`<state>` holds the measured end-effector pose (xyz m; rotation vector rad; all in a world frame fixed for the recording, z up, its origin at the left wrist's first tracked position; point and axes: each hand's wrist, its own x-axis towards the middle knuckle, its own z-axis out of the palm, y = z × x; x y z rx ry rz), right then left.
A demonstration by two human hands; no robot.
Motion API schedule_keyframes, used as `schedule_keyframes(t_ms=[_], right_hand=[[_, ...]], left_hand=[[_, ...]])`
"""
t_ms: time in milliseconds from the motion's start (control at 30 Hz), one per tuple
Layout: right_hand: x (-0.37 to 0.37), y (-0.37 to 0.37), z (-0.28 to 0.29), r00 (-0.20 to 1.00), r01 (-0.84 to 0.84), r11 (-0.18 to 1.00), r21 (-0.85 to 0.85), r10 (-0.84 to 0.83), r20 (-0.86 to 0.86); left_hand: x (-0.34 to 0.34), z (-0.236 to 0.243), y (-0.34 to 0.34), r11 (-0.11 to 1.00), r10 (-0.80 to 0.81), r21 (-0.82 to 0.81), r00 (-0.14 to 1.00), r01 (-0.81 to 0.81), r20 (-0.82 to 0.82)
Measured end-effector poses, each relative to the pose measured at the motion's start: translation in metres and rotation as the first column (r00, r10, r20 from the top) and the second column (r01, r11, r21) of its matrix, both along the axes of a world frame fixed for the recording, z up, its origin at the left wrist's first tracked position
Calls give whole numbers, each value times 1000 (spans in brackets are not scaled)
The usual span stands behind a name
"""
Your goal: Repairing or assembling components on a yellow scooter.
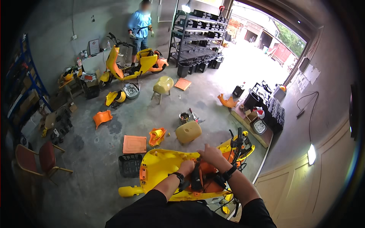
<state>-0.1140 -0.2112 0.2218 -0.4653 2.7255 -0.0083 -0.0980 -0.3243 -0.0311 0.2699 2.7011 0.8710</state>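
Observation:
Right below me is a partly dismantled yellow scooter [157, 161], its handlebar [238, 140] at the right and its inside showing orange panels, dark parts and cables. My left hand [186, 167] is curled closed over the middle of the body, beside a black part [197, 178]. Further right, my right hand [211, 155] is bent closed at the body's far edge, near an orange panel [228, 156]. Whatever either hand grips is hidden under the fingers. Both wrists wear dark bands.
Beyond the scooter stand a tan stool [188, 132] and a bowl of small parts [184, 117]. To the left lie an orange panel [134, 144] and a black crate [130, 166]. Another person [140, 24] stands behind a second yellow scooter [131, 68]. Chairs [47, 157] stand far left.

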Motion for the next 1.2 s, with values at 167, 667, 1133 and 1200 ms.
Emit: schedule_keyframes(t_ms=[167, 667, 1133, 1200], right_hand=[[-18, -4, -15, 992, 85, 995, 61, -90, 87], [-1, -2, 18, 998, -56, 996, 74, 55, 22], [-4, 14, -21, 988, -138, 970, -201, 121, -98], [-4, 11, -8, 1000, 10, 1000, 7, -10, 2]], left_hand=[[4, 13, -5, 1000, -10, 1, 999, 10, -33], [6, 23, -2, 998, -29, -60, 999, 30, 14], [2, 16, -5, 1000, -21, 0, 1000, 21, 5], [2, 16, -4, 999, -32, -15, 999, 32, -8]])
